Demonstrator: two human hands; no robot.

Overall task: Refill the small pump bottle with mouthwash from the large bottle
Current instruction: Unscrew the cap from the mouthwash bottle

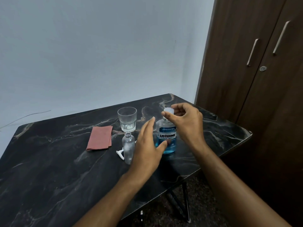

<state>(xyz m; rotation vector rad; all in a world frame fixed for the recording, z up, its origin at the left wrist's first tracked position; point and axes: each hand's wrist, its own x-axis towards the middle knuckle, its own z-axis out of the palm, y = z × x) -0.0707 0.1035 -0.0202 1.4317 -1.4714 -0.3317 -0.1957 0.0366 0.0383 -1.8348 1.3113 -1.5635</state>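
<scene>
The large mouthwash bottle (166, 136), with blue liquid and a Listerine label, stands upright on the black marble table (65, 161). My right hand (185, 122) pinches its white cap (168, 110) at the top. My left hand (147, 148) is open beside the bottle's left side, its thumb against the lower front of the bottle. The small clear bottle (128, 147) stands upright just left of my left hand, with no pump on its neck. The white pump head (120, 153) lies on the table behind it, partly hidden.
An empty clear glass (127, 118) stands behind the small bottle. A folded pink cloth (100, 137) lies to the left. A dark wooden wardrobe (255, 63) rises at the right, past the table's right edge. A pale wall is behind the table.
</scene>
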